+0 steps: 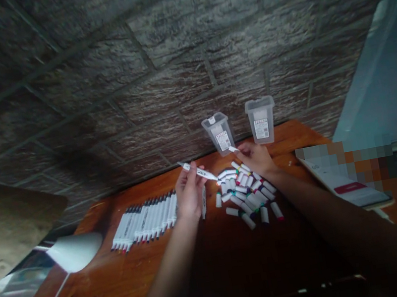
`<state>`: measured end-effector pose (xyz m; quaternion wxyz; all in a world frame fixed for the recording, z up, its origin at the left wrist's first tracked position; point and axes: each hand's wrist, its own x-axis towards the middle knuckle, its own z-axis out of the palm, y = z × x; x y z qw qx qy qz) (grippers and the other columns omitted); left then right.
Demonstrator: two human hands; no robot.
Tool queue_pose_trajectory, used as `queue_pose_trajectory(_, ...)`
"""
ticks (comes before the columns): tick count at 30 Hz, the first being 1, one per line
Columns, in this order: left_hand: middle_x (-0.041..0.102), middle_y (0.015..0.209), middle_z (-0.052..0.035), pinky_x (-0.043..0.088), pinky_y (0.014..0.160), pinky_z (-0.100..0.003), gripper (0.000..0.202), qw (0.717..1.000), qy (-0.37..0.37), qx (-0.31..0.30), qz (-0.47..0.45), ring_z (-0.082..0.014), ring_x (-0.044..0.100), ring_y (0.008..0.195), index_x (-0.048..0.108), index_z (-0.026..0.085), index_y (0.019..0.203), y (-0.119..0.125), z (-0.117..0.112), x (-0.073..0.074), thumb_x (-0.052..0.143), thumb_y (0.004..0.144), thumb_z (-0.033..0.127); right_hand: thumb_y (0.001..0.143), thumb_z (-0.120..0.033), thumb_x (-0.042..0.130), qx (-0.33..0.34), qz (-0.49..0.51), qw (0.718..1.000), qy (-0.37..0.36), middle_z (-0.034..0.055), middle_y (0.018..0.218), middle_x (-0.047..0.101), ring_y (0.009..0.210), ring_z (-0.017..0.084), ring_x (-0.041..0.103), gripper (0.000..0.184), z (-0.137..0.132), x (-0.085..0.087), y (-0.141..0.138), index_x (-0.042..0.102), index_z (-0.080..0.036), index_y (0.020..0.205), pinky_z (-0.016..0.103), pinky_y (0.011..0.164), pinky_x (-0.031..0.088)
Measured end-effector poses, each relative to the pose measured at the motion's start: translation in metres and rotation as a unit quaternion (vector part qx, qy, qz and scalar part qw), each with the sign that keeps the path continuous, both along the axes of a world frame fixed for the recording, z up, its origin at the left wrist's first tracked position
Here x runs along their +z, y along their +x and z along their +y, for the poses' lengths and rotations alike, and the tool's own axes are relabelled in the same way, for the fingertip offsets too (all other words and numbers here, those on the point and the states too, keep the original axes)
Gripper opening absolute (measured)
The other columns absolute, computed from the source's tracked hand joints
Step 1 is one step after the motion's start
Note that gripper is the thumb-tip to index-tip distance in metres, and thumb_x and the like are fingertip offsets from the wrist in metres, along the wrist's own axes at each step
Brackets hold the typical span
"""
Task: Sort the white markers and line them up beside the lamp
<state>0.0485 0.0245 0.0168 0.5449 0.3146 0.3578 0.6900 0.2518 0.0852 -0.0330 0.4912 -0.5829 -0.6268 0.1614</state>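
My left hand [188,194] is closed on a white marker [200,171] that has dark lettering on its barrel and an uncapped tip toward the right. In my right hand [256,156], a small white marker cap [233,149] is pinched between thumb and fingers. Between and below the hands lies a loose pile of white caps [248,203] with coloured ends. To the left of my left hand, several uncapped markers [146,221] lie side by side in a row, tips toward me. Another marker [204,203] lies just right of that hand, partly hidden by it.
Two clear plastic containers [262,122] with labels stand at the back against the stone-patterned wall [179,80]. A white lamp-like object [75,252] with a cable is at the left of the wooden table [138,287]. On the right lies a tablet [355,187], partly blurred out.
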Motion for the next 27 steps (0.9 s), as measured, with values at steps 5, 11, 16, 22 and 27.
queue_pose_trajectory(5,0.07,0.073,-0.0011,0.052,0.068,-0.02,0.027,1.0,-0.007,0.022,-0.008,-0.0103,0.067,0.07,0.067,0.015,0.077,-0.0025,0.001,0.0015,0.088,0.067,0.03,0.085,-0.03,0.064,0.006,-0.009,1.0,-0.001,0.0036,0.083,0.078,0.076,0.019,0.074,0.013,-0.0008,0.0022,0.0004,0.073,-0.021,0.086,0.029,0.073,0.056)
queue_pose_trajectory(11,0.069,0.075,-0.0005,0.052,0.069,-0.02,0.027,1.0,0.007,0.007,0.02,-0.01,0.067,0.071,0.068,0.015,0.08,0.0013,-0.0004,-0.0011,0.086,0.07,0.032,0.083,-0.03,0.067,-0.002,0.009,1.0,-0.01,0.0037,0.085,0.078,0.079,0.02,0.073,0.012,0.0028,-0.0034,0.0007,0.073,-0.022,0.088,0.031,0.078,0.055)
queue_pose_trajectory(16,0.07,0.074,-0.0014,0.051,0.064,-0.018,0.028,1.0,0.003,0.009,0.029,-0.0104,0.067,0.07,0.067,0.015,0.077,0.0042,-0.0011,-0.0022,0.087,0.067,0.032,0.082,-0.027,0.066,0.009,-0.003,1.0,-0.001,0.0008,0.081,0.078,0.075,0.018,0.073,0.008,0.0009,-0.0001,-0.0005,0.073,-0.024,0.085,0.029,0.073,0.056)
queue_pose_trajectory(22,0.069,0.076,-0.0018,0.051,0.064,-0.019,0.027,0.999,0.02,-0.002,0.04,-0.0104,0.066,0.069,0.067,0.015,0.078,0.0029,-0.0004,-0.003,0.086,0.069,0.033,0.082,-0.027,0.066,0.006,-0.007,1.0,-0.015,0.0018,0.083,0.078,0.077,0.019,0.073,0.009,0.0014,-0.0003,0.0007,0.073,-0.023,0.087,0.031,0.076,0.055)
queue_pose_trajectory(27,0.068,0.073,-0.0009,0.051,0.064,-0.02,0.027,0.998,0.024,-0.006,0.052,-0.0115,0.066,0.071,0.067,0.015,0.077,0.0056,-0.001,-0.0056,0.085,0.07,0.034,0.082,-0.029,0.067,0.004,-0.003,1.0,-0.022,0.0037,0.084,0.078,0.079,0.02,0.073,0.012,0.0008,0.0004,0.001,0.073,-0.021,0.088,0.031,0.077,0.055)
